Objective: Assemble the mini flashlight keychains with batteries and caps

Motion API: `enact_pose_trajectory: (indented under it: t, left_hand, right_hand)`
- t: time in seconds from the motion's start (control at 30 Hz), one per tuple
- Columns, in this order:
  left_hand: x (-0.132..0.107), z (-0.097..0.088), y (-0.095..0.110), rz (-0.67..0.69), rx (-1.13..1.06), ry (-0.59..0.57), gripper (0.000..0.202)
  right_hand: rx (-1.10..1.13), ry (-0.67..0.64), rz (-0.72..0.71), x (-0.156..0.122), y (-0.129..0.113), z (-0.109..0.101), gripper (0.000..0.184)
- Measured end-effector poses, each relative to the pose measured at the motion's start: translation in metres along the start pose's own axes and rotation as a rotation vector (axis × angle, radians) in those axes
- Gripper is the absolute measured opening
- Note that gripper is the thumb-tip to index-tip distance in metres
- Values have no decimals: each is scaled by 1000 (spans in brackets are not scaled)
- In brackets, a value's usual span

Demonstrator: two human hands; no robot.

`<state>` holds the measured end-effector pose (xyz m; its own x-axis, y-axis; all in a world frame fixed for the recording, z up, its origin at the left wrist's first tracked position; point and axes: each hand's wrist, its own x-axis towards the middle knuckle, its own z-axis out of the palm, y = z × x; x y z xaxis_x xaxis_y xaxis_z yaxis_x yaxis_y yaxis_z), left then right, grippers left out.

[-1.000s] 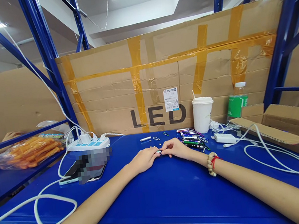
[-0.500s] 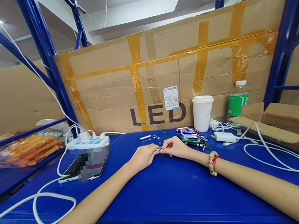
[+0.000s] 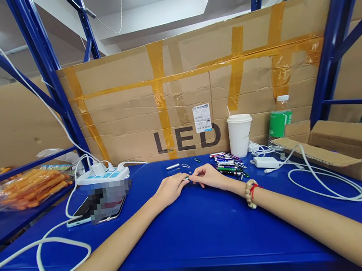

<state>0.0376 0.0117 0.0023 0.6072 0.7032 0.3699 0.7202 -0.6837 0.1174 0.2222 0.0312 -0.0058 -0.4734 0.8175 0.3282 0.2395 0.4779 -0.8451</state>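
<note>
Over the middle of the blue table, my left hand [image 3: 171, 190] and my right hand [image 3: 209, 177] meet at the fingertips. Both are closed in a pinch on one tiny green and silver piece [image 3: 187, 178], mostly hidden by the fingers. Just beyond them lie a short silver tube [image 3: 172, 167], a small pale loop-shaped clip [image 3: 185, 166] and a small dark green piece [image 3: 197, 159]. Beside my right hand is a pile of slim, shiny metal tubes [image 3: 227, 163] in purple, green, red and silver. A bead bracelet [image 3: 251, 194] circles my right wrist.
A white lidded cup [image 3: 240, 136] stands behind the pile, with a green-labelled bottle [image 3: 280, 119] and an open cardboard box [image 3: 336, 150] to its right. White cables and an adapter [image 3: 266, 163] lie nearby. At left are phones [image 3: 105, 203] and a power strip [image 3: 104, 176].
The whole view has shifted slightly, so things appear a little further left. My hands keep their pinch on the tiny piece, which shows less between the fingers.
</note>
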Motion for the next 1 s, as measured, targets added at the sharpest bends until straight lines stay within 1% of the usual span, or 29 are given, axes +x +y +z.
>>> enact_pose_trajectory:
  t: [0.13,0.33,0.57,0.77,1.0]
  left_hand:
    - [1,-1,1,-10,-13,-6,25]
    - [0,-5,6,-6,-48,-25,26]
    - [1,-5,9,-89,10,-27,28]
    - [3,-3,11,-191,70,-41,29]
    - [3,-3,9,-217,84,-25,30]
  right_hand:
    - [-1,1,16,0,0,0,41]
    - [17,-5,32,3,7,0,43]
    - [22,1,41,5,8,0,44]
    - [34,6,34,5,7,0,42]
    - [68,29,28,5,8,-1,42]
